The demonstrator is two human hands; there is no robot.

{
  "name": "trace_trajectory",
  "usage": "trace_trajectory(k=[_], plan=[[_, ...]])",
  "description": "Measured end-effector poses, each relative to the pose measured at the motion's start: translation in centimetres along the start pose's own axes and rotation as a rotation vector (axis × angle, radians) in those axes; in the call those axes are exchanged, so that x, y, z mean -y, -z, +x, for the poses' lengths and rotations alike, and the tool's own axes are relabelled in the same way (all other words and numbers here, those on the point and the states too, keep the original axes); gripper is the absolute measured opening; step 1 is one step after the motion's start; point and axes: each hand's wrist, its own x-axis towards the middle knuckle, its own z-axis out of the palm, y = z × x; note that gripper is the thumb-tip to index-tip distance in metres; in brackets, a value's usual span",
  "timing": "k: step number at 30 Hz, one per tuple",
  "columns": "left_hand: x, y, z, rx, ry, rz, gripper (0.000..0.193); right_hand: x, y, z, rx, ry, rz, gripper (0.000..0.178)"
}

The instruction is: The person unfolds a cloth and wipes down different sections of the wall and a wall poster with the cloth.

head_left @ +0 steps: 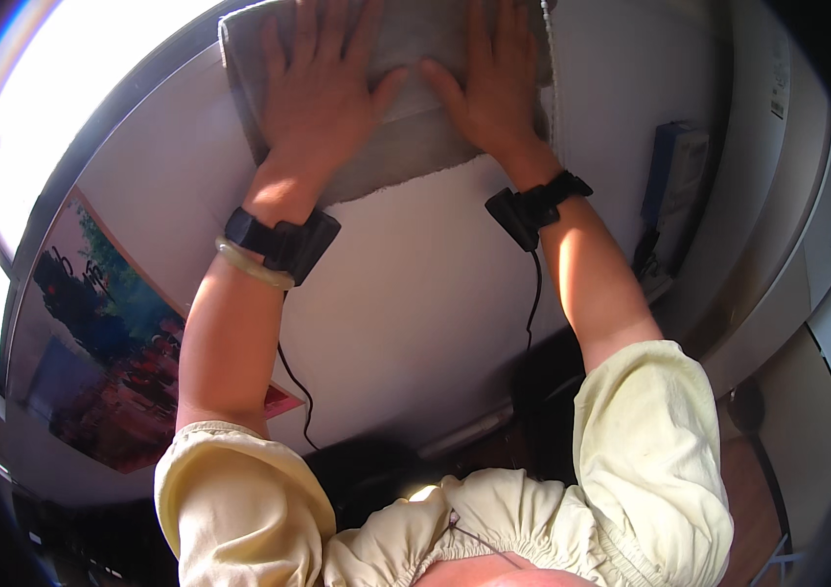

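Observation:
A grey piece of cloth (pixel 415 147) with pale, frayed-looking edges lies spread on the white tabletop (pixel 396 303), and its far side runs out of the picture. My left hand (pixel 318 108) rests palm down on its left half, fingers stretched and spread. On the right half my right hand (pixel 499 98) lies flat in the same way. Both thumbs point inward with a gap of cloth between them. Some fingertips reach the upper rim of the view. Neither hand holds anything.
Black devices (pixel 303 245) with cables are strapped to both wrists, beside a pale bangle on the left. A colourful printed sheet (pixel 122 342) is at the left, below a bright window (pixel 34 127). A blue and white box (pixel 672 176) stands at the right, near a pale rounded appliance (pixel 778 245).

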Motion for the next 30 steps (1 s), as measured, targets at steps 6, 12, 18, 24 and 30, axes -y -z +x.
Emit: trace_trajectory(k=[6, 12, 18, 24, 30], plan=[[-4.4, -2.8, 1.3, 0.016, -0.064, -0.104, 0.065, -4.3, -0.4, -2.6, -0.063, -0.03, -0.051, 0.078], [-6.2, -4.6, 0.6, 0.055, -0.108, -0.171, 0.067, -4.4, 0.3, -5.4, 0.043, -0.14, 0.034, 0.08], [-8.7, -6.3, -1.4, 0.124, -0.175, -0.245, 0.068, -6.0, -1.7, -10.6, -0.018, -0.173, 0.062, 0.075], [-12.1, -6.9, -6.5, 0.271, -0.329, -0.324, 0.07, -5.1, -1.2, -19.6, 0.051, -0.374, -0.02, 0.068], [-15.7, -7.5, -15.4, 0.427, -0.629, -0.08, 0.064, -1.3, 0.1, -30.1, 0.118, -0.598, 0.115, 0.071]])
